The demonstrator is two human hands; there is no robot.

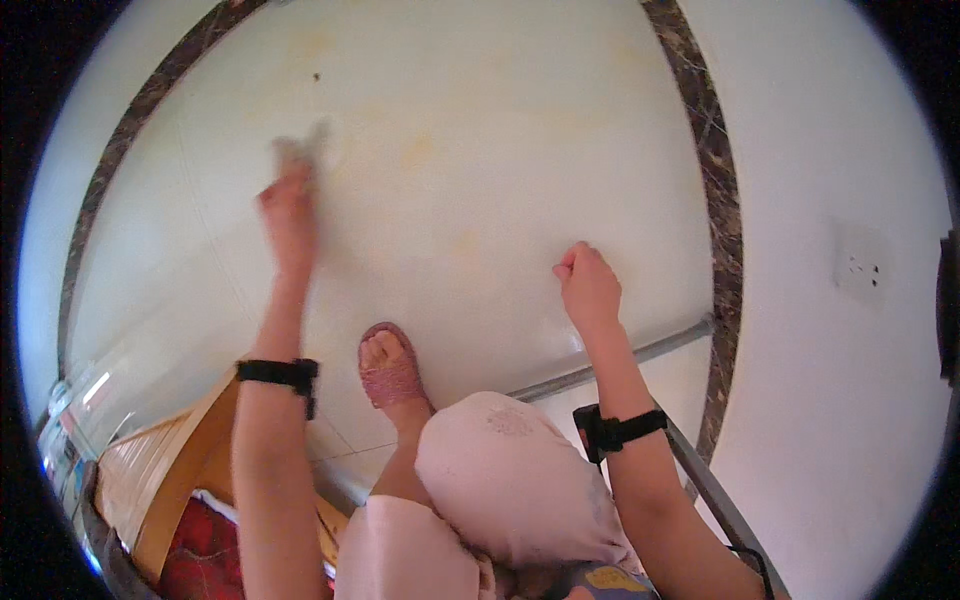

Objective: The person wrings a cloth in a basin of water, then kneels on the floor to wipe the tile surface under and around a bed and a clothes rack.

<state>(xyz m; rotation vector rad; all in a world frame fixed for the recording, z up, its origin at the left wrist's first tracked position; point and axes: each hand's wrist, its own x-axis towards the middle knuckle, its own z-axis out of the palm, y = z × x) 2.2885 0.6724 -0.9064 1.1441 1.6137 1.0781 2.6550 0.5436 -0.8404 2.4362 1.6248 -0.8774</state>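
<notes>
My left hand [290, 205] reaches out over the pale floor [450, 180] on the left. Its fingers are smeared by motion, and a greyish blur shows at their tips; whether that is a held thing or a shadow I cannot tell. Beyond those fingers a small dark speck [316, 77] lies on the floor. My right hand [590, 288] hovers at the right with its fingers curled in, back of the hand upward. What it holds, if anything, is hidden. Each forearm wears a black strap.
A pink sandal [388, 365] is on my foot below. A grey metal bar [560, 383] runs low across the right. At lower left stand a wooden box [170, 460], red cloth [200, 550] and clear plastic [100, 400]. The right wall carries a socket [862, 265].
</notes>
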